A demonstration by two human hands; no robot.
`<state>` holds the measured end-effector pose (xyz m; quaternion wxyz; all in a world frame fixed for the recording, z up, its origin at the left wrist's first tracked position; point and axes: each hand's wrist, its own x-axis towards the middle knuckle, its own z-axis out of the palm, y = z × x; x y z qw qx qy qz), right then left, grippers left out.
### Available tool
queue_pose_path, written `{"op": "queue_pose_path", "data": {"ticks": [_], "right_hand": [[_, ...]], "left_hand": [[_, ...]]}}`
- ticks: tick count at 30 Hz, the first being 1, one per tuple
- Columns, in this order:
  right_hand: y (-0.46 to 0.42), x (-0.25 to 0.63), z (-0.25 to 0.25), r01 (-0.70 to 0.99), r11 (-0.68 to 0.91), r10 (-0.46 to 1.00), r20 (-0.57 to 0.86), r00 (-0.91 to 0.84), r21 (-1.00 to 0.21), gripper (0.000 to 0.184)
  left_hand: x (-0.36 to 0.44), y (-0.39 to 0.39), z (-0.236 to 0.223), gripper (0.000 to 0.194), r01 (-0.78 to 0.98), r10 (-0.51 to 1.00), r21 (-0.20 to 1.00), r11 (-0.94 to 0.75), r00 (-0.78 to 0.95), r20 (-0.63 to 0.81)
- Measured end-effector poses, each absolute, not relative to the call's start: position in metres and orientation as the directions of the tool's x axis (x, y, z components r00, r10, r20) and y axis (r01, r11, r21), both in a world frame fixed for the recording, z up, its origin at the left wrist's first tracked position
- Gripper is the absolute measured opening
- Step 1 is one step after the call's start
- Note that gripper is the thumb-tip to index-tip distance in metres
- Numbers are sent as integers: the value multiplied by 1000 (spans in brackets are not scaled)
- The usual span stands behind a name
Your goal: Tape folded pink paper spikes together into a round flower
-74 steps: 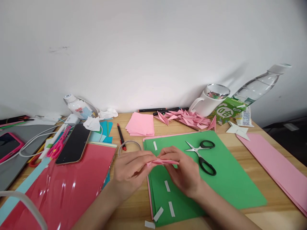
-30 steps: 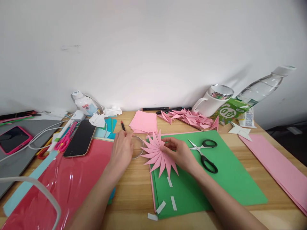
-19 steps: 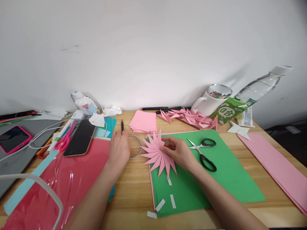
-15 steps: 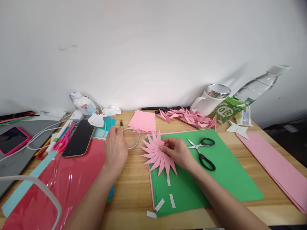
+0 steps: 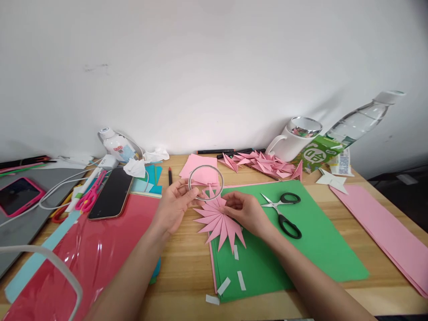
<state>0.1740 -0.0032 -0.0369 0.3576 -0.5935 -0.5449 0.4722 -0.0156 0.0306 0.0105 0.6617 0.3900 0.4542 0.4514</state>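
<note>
My left hand [image 5: 177, 204] pinches a narrow, clear-looking tape roll [image 5: 222, 183] by its left side and holds it up over the desk. Just below and behind the roll is a pink folded-paper fan [image 5: 219, 219] with many pointed tips. My right hand [image 5: 245, 211] grips that fan near its centre, thumb and fingers closed on its upper right. The fan hangs over the left edge of a green paper stack [image 5: 301, 258]. Black-handled scissors [image 5: 282, 209] lie open on the green paper, right of my right hand. Several short white strips [image 5: 241, 281] rest at the stack's lower left.
Pink paper squares [image 5: 197, 164] and a heap of folded pink points [image 5: 267, 165] lie by the wall. A white mug [image 5: 287, 145] and leaning bottle [image 5: 361, 118] stand right. A phone [image 5: 112, 194], pink scissors [image 5: 92, 196] and red plastic-covered sheets [image 5: 100, 249] occupy the left.
My left hand has moved right, bringing the tape roll from beside the pink squares to above the fan's tips. The fan has shifted slightly left and down in my right hand.
</note>
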Motion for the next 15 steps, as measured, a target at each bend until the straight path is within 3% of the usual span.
{"op": "queue_pose_path", "data": {"ticks": [4, 7, 10, 15], "right_hand": [[-7, 173, -28, 442, 2, 998, 26, 50, -897, 26], [-10, 172, -20, 196, 135, 991, 137, -5, -971, 34], [-10, 171, -18, -122, 105, 992, 113, -57, -987, 47], [-6, 172, -22, -182, 46, 997, 34, 72, -982, 34]], "left_hand": [[-12, 26, 8, 43, -243, 945, 923, 299, 212, -251], [-11, 25, 4, 41, -208, 942, 934, 290, 236, -240], [-13, 24, 1, 39, -152, 951, 964, 220, 251, -177], [-14, 21, 8, 27, -47, 921, 993, 106, 380, -80]]}}
